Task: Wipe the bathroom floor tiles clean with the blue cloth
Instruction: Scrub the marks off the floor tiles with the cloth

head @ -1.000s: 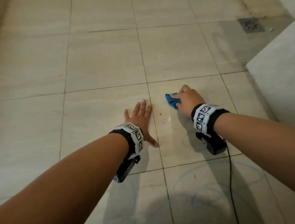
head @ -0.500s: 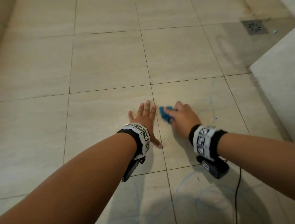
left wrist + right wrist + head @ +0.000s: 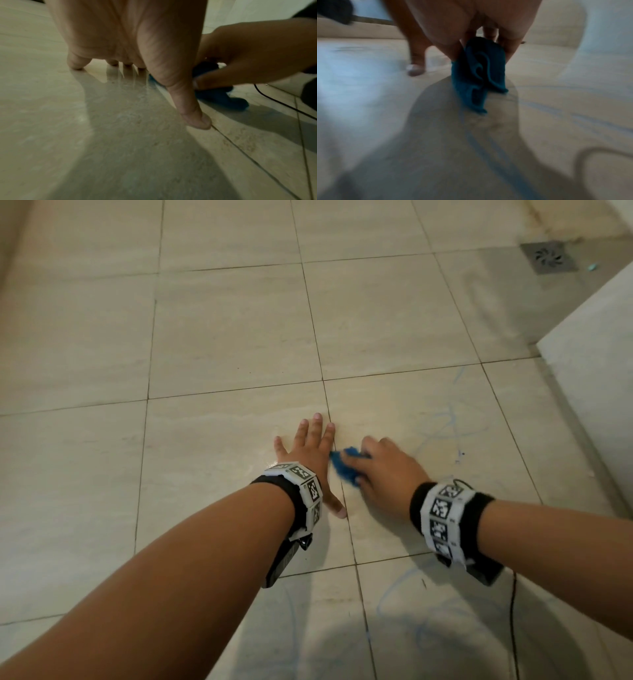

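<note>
Beige floor tiles [image 3: 222, 330] fill the head view, crossed by dark grout lines, with a white wall edge [image 3: 589, 378] at the right and a metal floor drain [image 3: 548, 257] far up beside it. Faint blue scribble marks [image 3: 445, 426] lie on the tile to the right of the hands, and more run across the nearest tile [image 3: 428, 621], toward the person.

The left hand [image 3: 308, 453] lies flat and spread on the tile left of a grout line, fingers straight, holding nothing; it looks like a brace for body weight. The right hand [image 3: 387, 470] sits just beside it on the next tile, fingers curled round the bunched blue cloth [image 3: 346, 467], which is pressed to the floor.

The cloth is at the left end of its tile, almost touching the left hand. The marks lie to its right and nearer the body, so the next stroke probably calls for a sweep rightward, away from the bracing hand, by the right hand alone.
</note>
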`<state>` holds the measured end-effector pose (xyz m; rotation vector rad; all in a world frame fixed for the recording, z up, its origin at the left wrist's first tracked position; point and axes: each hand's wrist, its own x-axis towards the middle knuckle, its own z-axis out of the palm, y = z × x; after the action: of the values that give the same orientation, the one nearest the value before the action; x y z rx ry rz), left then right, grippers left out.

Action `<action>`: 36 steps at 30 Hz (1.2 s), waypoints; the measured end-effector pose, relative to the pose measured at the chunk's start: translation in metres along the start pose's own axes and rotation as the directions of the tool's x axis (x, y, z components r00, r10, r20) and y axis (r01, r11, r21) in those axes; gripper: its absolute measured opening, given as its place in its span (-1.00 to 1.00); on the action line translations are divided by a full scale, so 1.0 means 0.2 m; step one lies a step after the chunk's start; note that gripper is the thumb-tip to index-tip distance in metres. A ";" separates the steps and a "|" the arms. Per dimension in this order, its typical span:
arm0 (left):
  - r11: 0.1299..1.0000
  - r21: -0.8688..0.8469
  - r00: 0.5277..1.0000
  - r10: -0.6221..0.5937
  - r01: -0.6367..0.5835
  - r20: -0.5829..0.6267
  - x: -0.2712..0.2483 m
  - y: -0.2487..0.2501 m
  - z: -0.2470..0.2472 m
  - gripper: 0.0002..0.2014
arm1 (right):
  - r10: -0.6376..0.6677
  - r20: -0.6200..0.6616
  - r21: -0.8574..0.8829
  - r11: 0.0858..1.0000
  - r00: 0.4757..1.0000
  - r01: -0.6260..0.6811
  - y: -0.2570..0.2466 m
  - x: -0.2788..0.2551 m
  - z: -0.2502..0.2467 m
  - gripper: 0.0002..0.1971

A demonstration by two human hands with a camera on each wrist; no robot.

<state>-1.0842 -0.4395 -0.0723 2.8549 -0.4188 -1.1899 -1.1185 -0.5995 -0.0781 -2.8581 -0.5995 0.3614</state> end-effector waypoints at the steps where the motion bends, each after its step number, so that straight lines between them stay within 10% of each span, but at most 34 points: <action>1: 1.000 0.001 1.000 -0.001 0.001 -0.001 0.00 0.00 0.00 0.50 | -0.070 0.006 0.019 0.997 0.997 0.070 -0.01 -0.03 0.01 -0.56; 5: 1.000 -0.013 1.000 0.003 -0.003 -0.023 0.01 0.00 0.01 0.50 | 0.145 -0.010 0.050 0.988 0.989 -0.144 0.28 0.15 -0.06 -0.62; 9: 0.997 -0.079 0.997 0.004 -0.010 -0.071 0.01 -0.01 0.04 0.48 | 0.553 0.026 0.054 0.831 0.833 -0.553 0.58 0.24 -0.12 -0.55; 16: 0.997 0.031 0.987 0.071 -0.067 -0.145 0.15 0.13 -0.11 0.47 | 0.129 -0.046 0.022 0.992 0.991 -0.128 0.30 0.09 -0.04 -0.54; 23: 0.992 0.050 0.981 0.120 -0.114 -0.154 0.28 0.20 -0.16 0.41 | 0.557 -0.149 0.143 0.830 0.817 -0.539 0.74 0.20 -0.11 -0.62; 30: 0.993 0.069 0.991 0.105 -0.099 -0.084 0.33 0.24 -0.21 0.47 | 0.272 -0.184 0.138 0.959 0.944 -0.249 0.70 0.21 -0.09 -0.66; 34: 0.993 0.061 0.990 0.105 -0.100 -0.089 0.33 0.24 -0.20 0.47 | 0.623 -0.218 0.236 0.780 0.751 -0.579 0.97 0.34 -0.19 -0.62; 36: 0.993 0.059 0.990 0.107 -0.102 -0.094 0.33 0.24 -0.19 0.48 | 0.595 -0.226 0.218 0.803 0.771 -0.555 0.93 0.35 -0.16 -0.66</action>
<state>-1.0242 -0.5061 -0.0845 2.8800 -0.5964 -1.0335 -0.9795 -0.7421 -0.1070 -2.8120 0.3691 0.0597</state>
